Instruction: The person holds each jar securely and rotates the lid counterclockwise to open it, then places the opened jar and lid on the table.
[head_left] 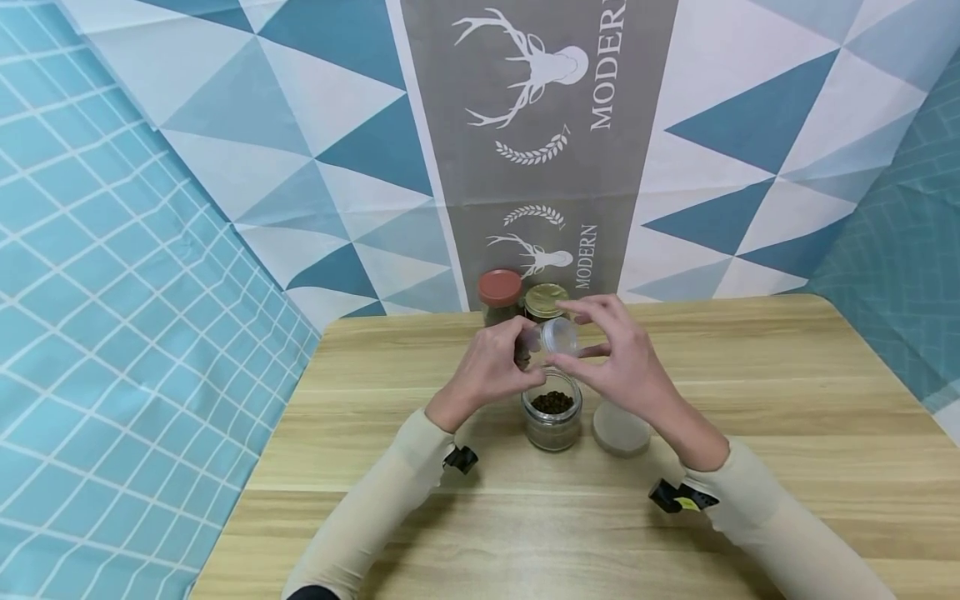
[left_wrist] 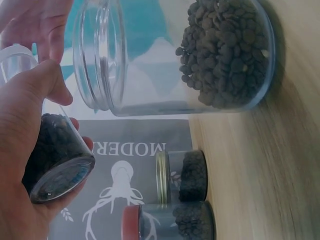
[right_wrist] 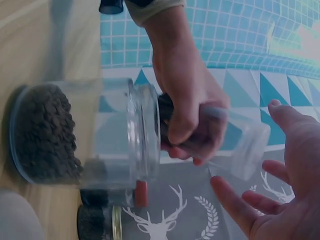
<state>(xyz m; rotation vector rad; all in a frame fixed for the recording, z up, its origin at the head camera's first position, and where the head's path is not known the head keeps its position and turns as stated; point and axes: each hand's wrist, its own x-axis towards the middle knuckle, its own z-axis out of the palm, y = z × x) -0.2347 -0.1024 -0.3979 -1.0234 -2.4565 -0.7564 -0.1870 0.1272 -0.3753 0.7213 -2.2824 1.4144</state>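
My left hand [head_left: 487, 362] grips a small clear container [left_wrist: 60, 155] around its middle. Dark pellets lie in the container, which is tilted, its translucent end [right_wrist: 250, 150] pointing toward my right hand. The fingers of my right hand [head_left: 618, 354] are spread around that end; a gap shows between them and it in the right wrist view. Below both hands an open glass jar [head_left: 552, 433] stands upright on the table, partly filled with dark, flattened pellets [left_wrist: 225, 55]. A round, pale grey lid [head_left: 621, 430] lies just right of the jar.
Behind the hands stand a jar with a red lid [head_left: 499, 287] and one with a gold-green lid [head_left: 547, 300], both holding dark contents. The wooden table [head_left: 420, 533] meets a patterned cloth backdrop [head_left: 360, 125] at its back edge.
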